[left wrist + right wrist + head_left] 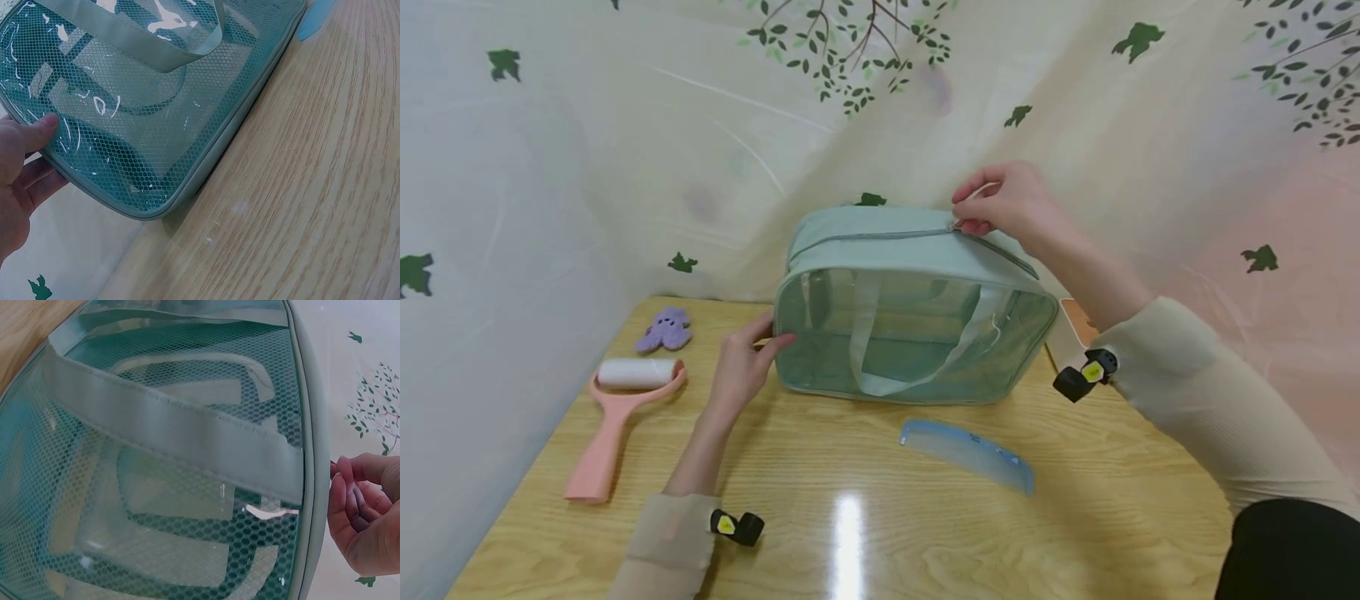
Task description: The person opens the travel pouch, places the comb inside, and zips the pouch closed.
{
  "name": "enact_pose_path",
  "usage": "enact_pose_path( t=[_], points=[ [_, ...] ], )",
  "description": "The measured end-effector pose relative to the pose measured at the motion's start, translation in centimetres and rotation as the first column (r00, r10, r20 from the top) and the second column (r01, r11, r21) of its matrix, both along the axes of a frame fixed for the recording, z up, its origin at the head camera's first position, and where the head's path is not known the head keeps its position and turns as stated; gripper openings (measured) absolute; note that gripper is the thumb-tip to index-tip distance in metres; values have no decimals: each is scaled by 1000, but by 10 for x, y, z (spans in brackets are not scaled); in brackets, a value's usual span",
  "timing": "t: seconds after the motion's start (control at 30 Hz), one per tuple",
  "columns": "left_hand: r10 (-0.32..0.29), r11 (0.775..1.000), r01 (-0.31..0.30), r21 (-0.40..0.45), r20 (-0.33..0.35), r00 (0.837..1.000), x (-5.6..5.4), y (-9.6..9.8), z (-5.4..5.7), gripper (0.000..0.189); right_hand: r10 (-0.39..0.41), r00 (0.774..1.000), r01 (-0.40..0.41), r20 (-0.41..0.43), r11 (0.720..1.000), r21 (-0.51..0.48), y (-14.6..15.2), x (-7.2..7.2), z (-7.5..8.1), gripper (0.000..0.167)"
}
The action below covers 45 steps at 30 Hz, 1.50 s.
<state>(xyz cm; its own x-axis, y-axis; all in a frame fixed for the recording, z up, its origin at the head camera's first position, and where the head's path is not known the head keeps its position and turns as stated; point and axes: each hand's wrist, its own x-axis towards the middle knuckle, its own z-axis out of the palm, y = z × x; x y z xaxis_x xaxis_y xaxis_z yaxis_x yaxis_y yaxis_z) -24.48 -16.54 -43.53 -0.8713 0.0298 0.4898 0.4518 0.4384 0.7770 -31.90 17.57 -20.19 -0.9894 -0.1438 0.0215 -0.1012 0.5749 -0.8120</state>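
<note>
Green bag [917, 321], upright on the wooden surface [790, 500]. The left hand [741, 367] clasps its side between thumb and fingers; the right hand's [1011, 204] fingers pinch the zip pull [953, 226]. Bracing the bag and pulling along the track should prevent snagging.

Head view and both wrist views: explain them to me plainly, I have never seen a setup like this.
There is no machine here, just a person's bare left hand and right hand. The wide picture comes from a camera worn on the head; the two closer ones come from small black cameras worn on the wrists.

On the wood-grain table stands a green bag with a see-through front. A blue comb lies before it; to the left are a pink-handled roller and a purple toy.

The left hand grips the bag's side edge, while the right pinches at the zipper pull on top.
</note>
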Motion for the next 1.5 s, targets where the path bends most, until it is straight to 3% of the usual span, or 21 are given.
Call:
enact_pose_path(
  t=[0.7,0.9,1.2,1.5],
  points=[
    [10,1000,-10,-3,19,1000,-1,0,-1,30,66,998,-65,-7,998,8,-60,-6,5,19],
    [9,1000,-9,-4,14,1000,-2,1,0,30,103,994,-102,-24,995,21,-72,-5,9,19],
    [17,1000,-17,5,0,1000,-4,1,-1,30,130,991,-129,-44,991,21,-88,-7,9,6],
    [15,1000,-15,14,2,1000,-4,2,-1,30,145,988,-143,-56,989,42,-106,-9,7,10]
  ],
)
